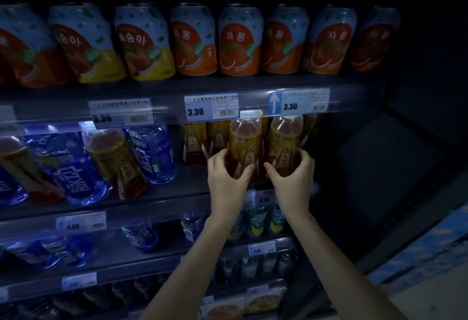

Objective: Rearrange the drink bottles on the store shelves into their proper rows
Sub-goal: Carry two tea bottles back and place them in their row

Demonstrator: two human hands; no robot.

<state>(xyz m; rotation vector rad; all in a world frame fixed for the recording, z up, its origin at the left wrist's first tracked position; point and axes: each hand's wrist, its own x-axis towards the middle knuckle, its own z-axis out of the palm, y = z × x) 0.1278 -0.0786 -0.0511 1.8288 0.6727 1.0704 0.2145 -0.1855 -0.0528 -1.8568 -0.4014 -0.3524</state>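
Top shelf [164,89]: eight cans [240,41]. Middle shelf [177,188], right end: left hand [226,178] grips the left bottle [245,140], right hand [293,178] grips the right bottle [286,137], both amber, upright, side by side; forearms extended.

One wide-angle head-worn camera faces the drink shelves [164,110] from the front, tilted slightly down, near enough that the left hand [225,180] and right hand [295,180] reach the amber bottles [244,142] at centre; floor [430,302] shows lower right.

I see glossy clear plastic on the amber bottles [244,140] at centre frame, shiny printed metal cans [240,41] across the top, paper price tags [212,107] between.
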